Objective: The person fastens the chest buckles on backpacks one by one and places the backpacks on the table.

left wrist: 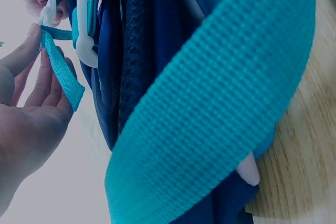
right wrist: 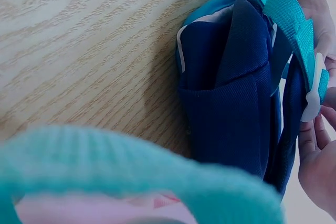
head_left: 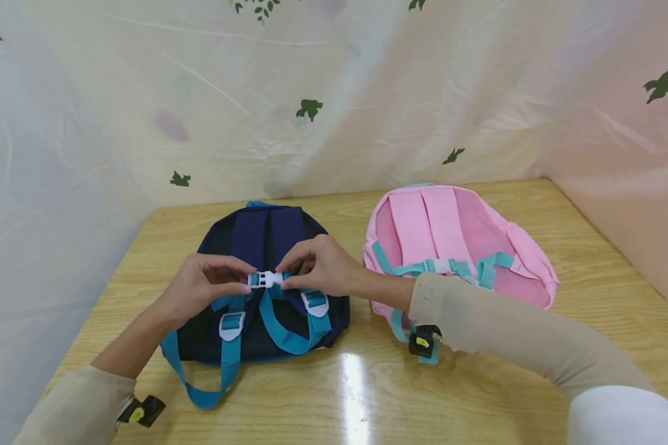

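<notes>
A navy backpack (head_left: 200, 337) with blue straps lies on the table, its strap side up. Over its middle, a white side-release buckle (head_left: 266, 279) joins two blue strap ends. My left hand (head_left: 197, 287) pinches the buckle's left end between thumb and fingers. At its right end, my right hand (head_left: 325, 269) does the same. A loose strap tail (left wrist: 65, 72) hangs beside the left hand in the left wrist view. Below the buckle sit two white strap adjusters, the left one (head_left: 232, 326) and the right one (head_left: 315, 303). In the right wrist view an adjuster partly hides the right hand (right wrist: 320, 166).
A pink backpack (head_left: 428, 216) with teal straps lies to the right, its own chest buckle (head_left: 440, 266) fastened. My right forearm crosses its lower part. A blue strap loop (head_left: 203, 395) spreads on the wooden table (head_left: 289, 408). A leaf-patterned sheet (head_left: 312, 154) hangs behind.
</notes>
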The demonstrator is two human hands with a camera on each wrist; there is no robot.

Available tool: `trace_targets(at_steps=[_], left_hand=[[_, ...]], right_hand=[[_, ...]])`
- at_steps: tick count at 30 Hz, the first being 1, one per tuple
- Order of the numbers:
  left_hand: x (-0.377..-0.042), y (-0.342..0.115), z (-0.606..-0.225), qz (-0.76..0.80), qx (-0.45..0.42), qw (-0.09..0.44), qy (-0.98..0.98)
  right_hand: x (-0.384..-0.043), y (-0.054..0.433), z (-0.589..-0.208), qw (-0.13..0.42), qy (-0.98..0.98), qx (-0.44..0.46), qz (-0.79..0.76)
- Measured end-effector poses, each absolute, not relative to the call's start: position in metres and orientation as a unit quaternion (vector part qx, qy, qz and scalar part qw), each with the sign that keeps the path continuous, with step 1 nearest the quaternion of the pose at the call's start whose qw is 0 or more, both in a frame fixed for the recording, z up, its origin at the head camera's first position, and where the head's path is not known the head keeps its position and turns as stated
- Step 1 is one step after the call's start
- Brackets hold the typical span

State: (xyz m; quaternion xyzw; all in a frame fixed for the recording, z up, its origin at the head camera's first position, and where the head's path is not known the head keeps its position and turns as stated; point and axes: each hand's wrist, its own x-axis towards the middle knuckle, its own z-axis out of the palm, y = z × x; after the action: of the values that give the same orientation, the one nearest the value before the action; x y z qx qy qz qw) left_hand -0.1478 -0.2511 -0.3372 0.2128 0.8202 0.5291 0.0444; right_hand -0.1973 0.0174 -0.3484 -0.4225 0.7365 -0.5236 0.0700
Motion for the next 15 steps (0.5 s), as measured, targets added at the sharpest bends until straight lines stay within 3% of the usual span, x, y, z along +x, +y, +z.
trace_targets(at_steps=[15], left_hand=[[-0.1469,-0.2467,-0.3340,0.533,0.223,0.045,0.815]], right_hand=[[-0.1965,0.0165,-0.3490,0.082,0.731,-0.407,-0.541]])
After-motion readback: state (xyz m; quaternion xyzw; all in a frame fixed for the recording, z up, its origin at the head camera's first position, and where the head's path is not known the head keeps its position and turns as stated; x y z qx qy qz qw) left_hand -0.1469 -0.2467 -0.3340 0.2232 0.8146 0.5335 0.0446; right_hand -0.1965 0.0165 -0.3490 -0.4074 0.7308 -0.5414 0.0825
